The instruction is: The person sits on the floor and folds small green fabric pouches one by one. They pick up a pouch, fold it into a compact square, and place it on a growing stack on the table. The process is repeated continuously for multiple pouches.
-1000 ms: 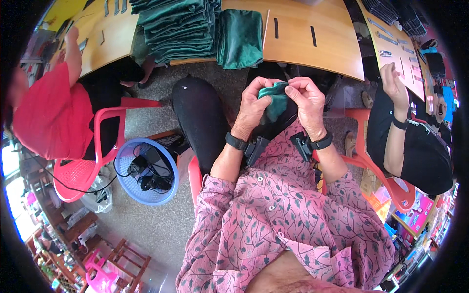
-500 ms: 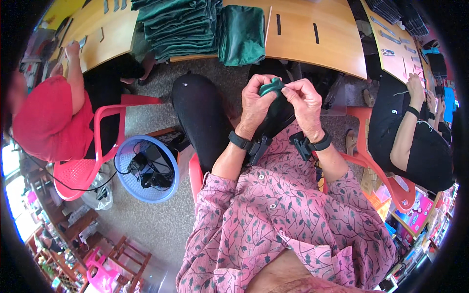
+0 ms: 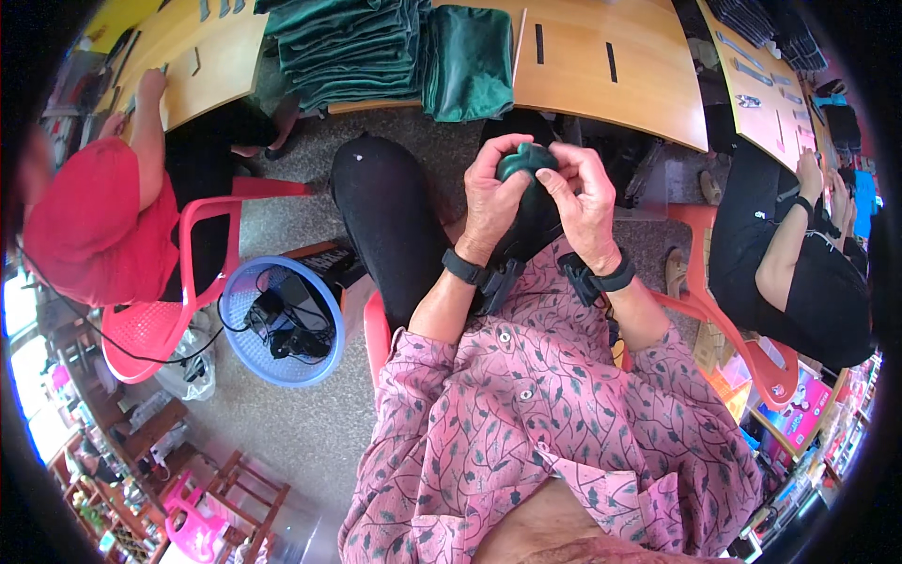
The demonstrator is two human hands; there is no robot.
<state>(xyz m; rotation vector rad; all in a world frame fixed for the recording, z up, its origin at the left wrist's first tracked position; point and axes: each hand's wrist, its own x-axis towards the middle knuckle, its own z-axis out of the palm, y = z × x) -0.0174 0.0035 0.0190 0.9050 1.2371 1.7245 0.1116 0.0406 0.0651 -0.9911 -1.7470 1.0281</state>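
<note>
Over my lap, a small piece of shiny dark green velvet cloth (image 3: 527, 160) is bunched between my two hands. My left hand (image 3: 493, 193) pinches its left side between thumb and fingers. Opposite it, my right hand (image 3: 584, 202) has thumb and fingers closed on the right side. Most of the cloth's underside is hidden by my fingers. Beyond my hands, a tall stack of folded green velvet pieces (image 3: 348, 56) stands at the table's front edge, with a lower green velvet pile (image 3: 470, 70) right beside it.
The wooden table (image 3: 648, 85) ahead carries two dark strips. A blue basket (image 3: 240, 348) holding black cables and adapters stands on the floor to my left. A person in red (image 3: 103, 226) sits at far left, another in black (image 3: 799, 273) at right, both on red plastic chairs.
The cloth between my hands has become rounder and more bunched, and my right fingers have shifted around it. The person in red has moved a hand farther over the table.
</note>
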